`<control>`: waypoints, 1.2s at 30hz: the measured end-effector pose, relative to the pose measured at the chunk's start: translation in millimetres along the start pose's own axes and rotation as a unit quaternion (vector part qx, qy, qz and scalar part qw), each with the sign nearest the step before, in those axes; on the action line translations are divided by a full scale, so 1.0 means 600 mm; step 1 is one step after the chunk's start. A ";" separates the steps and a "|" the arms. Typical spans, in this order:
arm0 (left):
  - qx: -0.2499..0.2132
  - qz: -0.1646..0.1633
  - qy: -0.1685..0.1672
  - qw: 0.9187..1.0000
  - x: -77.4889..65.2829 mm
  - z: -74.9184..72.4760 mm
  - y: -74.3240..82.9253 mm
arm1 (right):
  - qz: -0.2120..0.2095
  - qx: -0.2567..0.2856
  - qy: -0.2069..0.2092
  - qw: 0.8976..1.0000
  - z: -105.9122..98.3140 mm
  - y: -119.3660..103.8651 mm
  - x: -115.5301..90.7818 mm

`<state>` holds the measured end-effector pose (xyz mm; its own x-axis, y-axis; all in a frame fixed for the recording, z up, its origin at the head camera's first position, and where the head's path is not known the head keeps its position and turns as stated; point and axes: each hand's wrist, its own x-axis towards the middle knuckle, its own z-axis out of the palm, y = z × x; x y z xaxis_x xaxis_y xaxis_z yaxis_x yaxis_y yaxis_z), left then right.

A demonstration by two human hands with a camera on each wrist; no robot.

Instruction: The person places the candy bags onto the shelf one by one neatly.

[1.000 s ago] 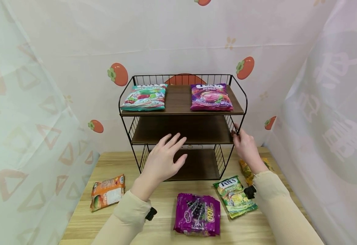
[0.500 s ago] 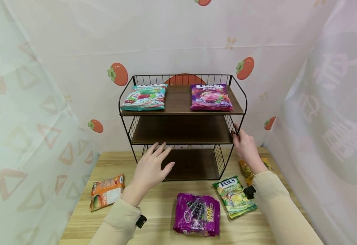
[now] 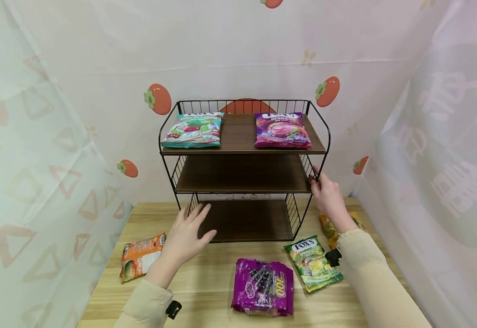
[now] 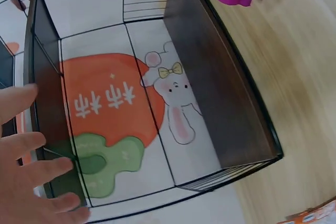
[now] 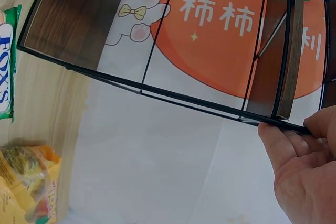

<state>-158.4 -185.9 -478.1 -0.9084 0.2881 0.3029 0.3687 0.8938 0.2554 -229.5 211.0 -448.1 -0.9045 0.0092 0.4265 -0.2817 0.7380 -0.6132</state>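
A black wire rack with three dark wooden shelves [image 3: 242,173] stands on the table. My right hand [image 3: 328,193] grips its right side at middle-shelf height; in the right wrist view, the thumb and fingers [image 5: 275,137] close round the black frame. My left hand [image 3: 185,237] has its fingers spread and holds nothing, in front of the rack's lower left corner. On the top shelf lie a teal candy bag [image 3: 195,131] at the left and a purple berries candy bag [image 3: 282,130] at the right. The middle and bottom shelves carry nothing.
On the wooden table [image 3: 205,291] lie an orange candy bag [image 3: 142,257] at the left, a dark purple candy bag [image 3: 263,287] in front, and a green candy bag [image 3: 314,264] at the right. A yellow bag [image 5: 29,182] sits partly behind my right forearm. Printed cloth hangs around.
My left hand has moved left and down, away from the middle shelf to the rack's lower left. The right hand keeps its grip, and the rack and bags stay where they were.
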 end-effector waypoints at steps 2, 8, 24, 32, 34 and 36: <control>-0.008 -0.022 -0.032 0.999 -0.009 0.004 -0.008 | 0.000 0.001 -0.001 1.000 0.000 0.000 0.000; -0.035 -0.069 -0.077 0.994 -0.033 0.016 -0.040 | 0.001 0.003 -0.001 1.000 0.001 -0.001 0.000; -0.033 -0.138 -0.072 0.987 -0.073 0.040 -0.142 | -0.005 -0.006 0.011 1.000 0.004 0.002 -0.002; -0.030 -0.165 -0.081 0.982 -0.099 0.052 -0.188 | -0.011 -0.011 0.018 1.000 0.003 0.001 -0.001; -0.025 -0.171 -0.086 0.981 -0.106 0.055 -0.197 | -0.011 -0.012 0.018 1.000 0.003 0.000 -0.001; -0.022 -0.178 -0.093 0.979 -0.113 0.058 -0.206 | -0.012 -0.012 0.016 1.000 0.002 -0.001 -0.001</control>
<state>-149.4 -303.7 -562.3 -0.9996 0.0221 0.0150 0.0260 0.9342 0.3558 -229.1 209.7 -449.0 -0.8864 0.0130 0.4628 -0.2948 0.7548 -0.5859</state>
